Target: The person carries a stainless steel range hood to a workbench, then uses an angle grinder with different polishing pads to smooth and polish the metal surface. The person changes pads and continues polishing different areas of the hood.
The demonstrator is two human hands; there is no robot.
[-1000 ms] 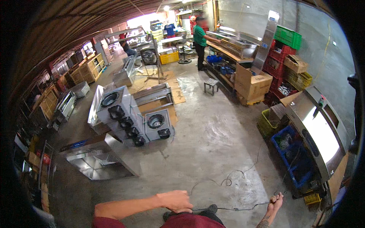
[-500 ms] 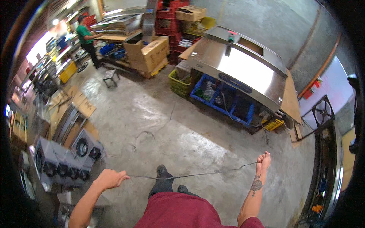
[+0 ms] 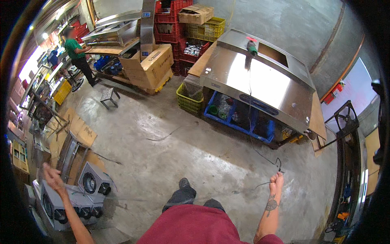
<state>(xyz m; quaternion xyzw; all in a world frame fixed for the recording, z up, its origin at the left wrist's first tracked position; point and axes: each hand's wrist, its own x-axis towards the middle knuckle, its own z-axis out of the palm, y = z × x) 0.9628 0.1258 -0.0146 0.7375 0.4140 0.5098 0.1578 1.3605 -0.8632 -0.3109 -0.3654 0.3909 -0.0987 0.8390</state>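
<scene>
My right hand [image 3: 276, 183] is closed around a dark cable [image 3: 262, 186], out over the floor to the right. One stretch of the cable trails left from the fist and blurs away. Just beyond the fist, a dark cord [image 3: 264, 156] loops and runs up over the steel counter toward a green power tool [image 3: 252, 49] on top. My left hand [image 3: 55, 181] is lifted far out to the left, smeared by motion, its fingers looking stretched with nothing seen in them. Beneath and beside it are grey metal blower housings [image 3: 83, 191] with round black openings.
A steel counter [image 3: 227, 61] stands ahead above blue crates [image 3: 219, 110]. Nearby are a green crate [image 3: 189, 99], a cardboard box [image 3: 152, 67] and a small step stool [image 3: 109, 97]. A person in green [image 3: 75, 51] stands far left. Another cable [image 3: 162, 136] lies on the floor.
My left hand has let go of the cable and swung out left and up. The cable no longer spans both hands. My right hand stays closed, shifted slightly.
</scene>
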